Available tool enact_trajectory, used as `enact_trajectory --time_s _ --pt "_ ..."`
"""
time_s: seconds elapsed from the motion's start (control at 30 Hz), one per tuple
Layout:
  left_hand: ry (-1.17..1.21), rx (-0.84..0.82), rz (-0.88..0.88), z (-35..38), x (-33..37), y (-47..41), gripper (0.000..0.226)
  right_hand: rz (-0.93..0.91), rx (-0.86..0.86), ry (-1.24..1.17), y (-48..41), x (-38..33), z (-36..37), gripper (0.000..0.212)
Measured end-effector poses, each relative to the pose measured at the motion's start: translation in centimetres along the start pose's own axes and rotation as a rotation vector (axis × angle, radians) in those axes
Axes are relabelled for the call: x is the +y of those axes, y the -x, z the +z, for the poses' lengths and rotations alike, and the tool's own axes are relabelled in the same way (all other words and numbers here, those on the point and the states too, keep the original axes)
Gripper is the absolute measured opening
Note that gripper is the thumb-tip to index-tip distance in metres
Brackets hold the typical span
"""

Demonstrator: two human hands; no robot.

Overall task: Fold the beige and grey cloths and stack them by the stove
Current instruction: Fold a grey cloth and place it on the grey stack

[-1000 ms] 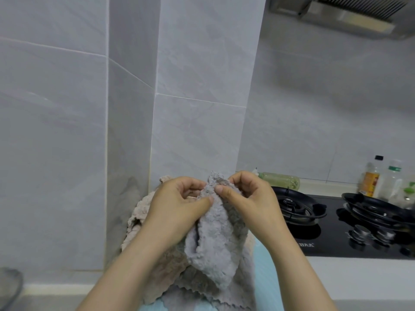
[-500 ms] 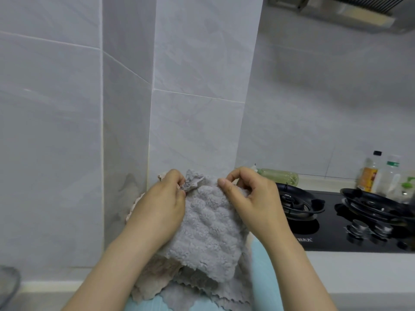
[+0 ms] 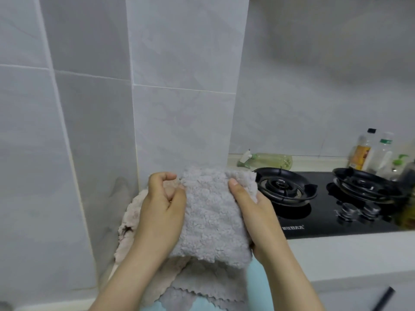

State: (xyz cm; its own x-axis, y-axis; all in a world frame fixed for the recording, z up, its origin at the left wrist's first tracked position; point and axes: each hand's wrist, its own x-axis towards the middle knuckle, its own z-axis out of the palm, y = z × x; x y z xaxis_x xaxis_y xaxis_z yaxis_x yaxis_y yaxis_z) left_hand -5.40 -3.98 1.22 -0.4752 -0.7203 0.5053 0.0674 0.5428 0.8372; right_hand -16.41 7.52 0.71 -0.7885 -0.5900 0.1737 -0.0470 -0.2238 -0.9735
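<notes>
While both hands hold it up in front of the tiled wall [image 3: 179,108], the grey cloth [image 3: 213,218] hangs as a thick, fluffy rectangle over the left end of the counter [image 3: 348,257], just left of the stove [image 3: 318,223]; its lower edge is rounded, so it looks folded over. The left hand [image 3: 161,209] has its fingers curled, and thumb and forefinger pinch the cloth's upper left corner; the right hand [image 3: 253,212] grips the right edge, thumb pressed flat on the front near the top corner, the other fingers hidden behind the cloth. The beige cloth [image 3: 130,221] lies crumpled against the wall corner, behind and below the left hand and forearm, and part of it reaches under the held cloth; a second grey cloth [image 3: 202,297] with a zigzag edge lies beneath, at the bottom of the view, on something pale blue [image 3: 256,281] that I cannot identify. The stove is black glass with two burners; the nearer burner [image 3: 285,187] sits just right of the right hand. A green bottle [image 3: 267,161] lies on its side on the ledge behind the stove; upright bottles [image 3: 368,151] stand at the far right.
</notes>
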Motion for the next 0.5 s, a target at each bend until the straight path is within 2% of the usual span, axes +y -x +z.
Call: enact_trajectory --time_s 0.13,0.3,0.5 --pt "0.024 -0.076 0.014 0.4 5.0 -1.3 0.015 -0.090 0.245 0.190 0.7 -4.2 -0.7 0.023" --pt "0.052 -0.202 0.026 0.4 11.9 -2.8 0.023 -0.078 0.346 0.266 2.7 -12.8 -2.4 0.030" --pt "0.129 -0.451 0.062 1.1 21.0 -2.9 0.014 -0.002 0.462 0.246 6.4 -21.8 -5.9 0.034"
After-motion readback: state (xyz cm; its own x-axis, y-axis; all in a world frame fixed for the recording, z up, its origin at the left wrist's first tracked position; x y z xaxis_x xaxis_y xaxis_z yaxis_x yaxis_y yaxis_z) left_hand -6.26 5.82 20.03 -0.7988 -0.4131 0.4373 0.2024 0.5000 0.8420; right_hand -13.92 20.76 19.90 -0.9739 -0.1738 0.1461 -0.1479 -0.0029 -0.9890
